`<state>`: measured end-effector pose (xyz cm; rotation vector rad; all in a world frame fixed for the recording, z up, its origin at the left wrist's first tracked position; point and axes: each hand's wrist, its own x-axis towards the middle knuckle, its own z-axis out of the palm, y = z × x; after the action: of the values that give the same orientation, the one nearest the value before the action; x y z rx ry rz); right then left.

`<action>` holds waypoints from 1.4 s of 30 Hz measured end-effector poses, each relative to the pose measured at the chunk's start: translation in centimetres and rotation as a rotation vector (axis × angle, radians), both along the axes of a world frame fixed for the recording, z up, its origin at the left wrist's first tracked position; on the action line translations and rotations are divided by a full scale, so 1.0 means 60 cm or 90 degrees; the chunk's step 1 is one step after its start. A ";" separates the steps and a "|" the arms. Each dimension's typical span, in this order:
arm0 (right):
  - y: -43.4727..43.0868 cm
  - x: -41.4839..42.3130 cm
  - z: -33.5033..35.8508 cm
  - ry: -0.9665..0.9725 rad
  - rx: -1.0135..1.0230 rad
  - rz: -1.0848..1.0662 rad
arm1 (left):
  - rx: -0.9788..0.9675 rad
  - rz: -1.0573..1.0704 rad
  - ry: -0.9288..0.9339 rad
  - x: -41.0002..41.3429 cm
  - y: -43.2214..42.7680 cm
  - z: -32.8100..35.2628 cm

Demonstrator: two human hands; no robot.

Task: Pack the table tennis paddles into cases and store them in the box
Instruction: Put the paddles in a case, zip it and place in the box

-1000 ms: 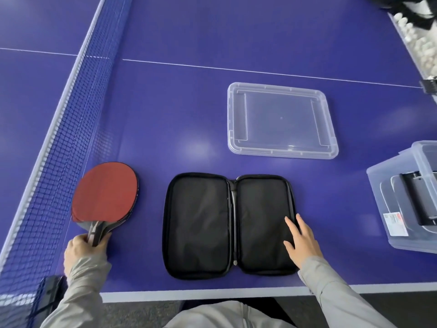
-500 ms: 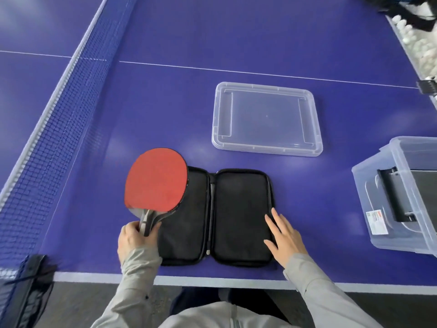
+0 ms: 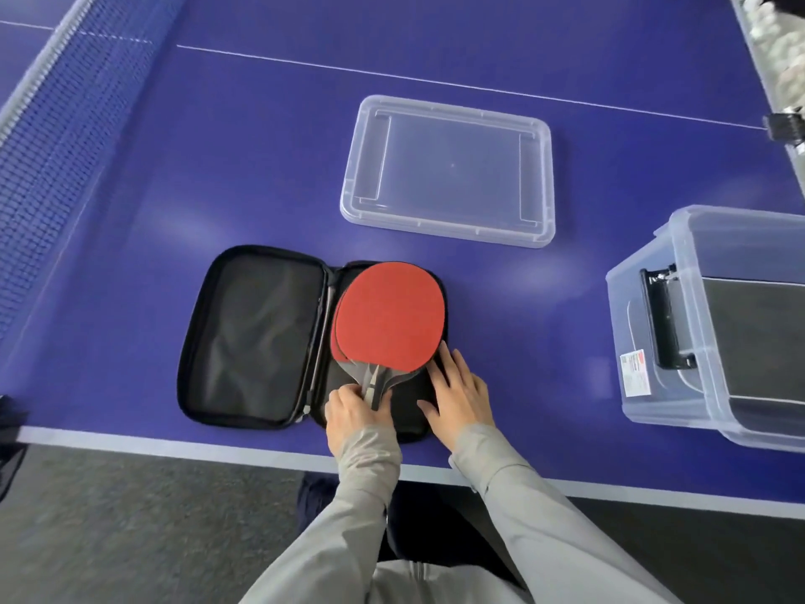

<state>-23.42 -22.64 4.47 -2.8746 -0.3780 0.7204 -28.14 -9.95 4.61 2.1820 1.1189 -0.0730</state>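
A black zip case (image 3: pixel 257 337) lies open flat near the front edge of the blue table. Over its right half rest red-faced paddles (image 3: pixel 390 316), two stacked as far as I can tell, blades pointing away from me. My left hand (image 3: pixel 355 414) grips the paddle handles at the near end. My right hand (image 3: pixel 457 392) lies flat with fingers spread on the right edge of the case, touching the blade's rim. A clear plastic box (image 3: pixel 714 333) stands at the right, with a black case inside it.
The box's clear lid (image 3: pixel 448 170) lies upside down behind the case. The net (image 3: pixel 52 137) runs along the left. A tray of white balls (image 3: pixel 779 54) sits at the far right corner. The table's front edge (image 3: pixel 218 446) is just below my wrists.
My left hand carried the paddles from the table's left side, over the case's left half, onto its right half. My right hand stayed on the case's right edge.
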 end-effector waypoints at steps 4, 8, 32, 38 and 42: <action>0.000 -0.002 -0.003 -0.013 0.001 0.010 | 0.012 0.009 0.033 0.014 -0.008 -0.014; 0.000 -0.004 -0.005 -0.019 0.004 0.005 | 0.008 0.020 0.051 0.018 -0.013 -0.023; -0.015 -0.057 0.004 0.055 0.061 -0.061 | 0.011 0.089 0.066 -0.061 0.361 0.012; 0.004 -0.057 0.008 0.073 0.038 -0.105 | -0.221 0.123 -0.141 -0.082 0.377 0.059; 0.014 -0.058 0.012 0.091 0.029 -0.121 | -0.315 0.032 -0.255 -0.092 0.340 0.132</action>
<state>-26.92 -21.82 5.19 -2.7464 -0.0994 0.8634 -33.64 10.46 12.52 1.6346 0.8198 0.0970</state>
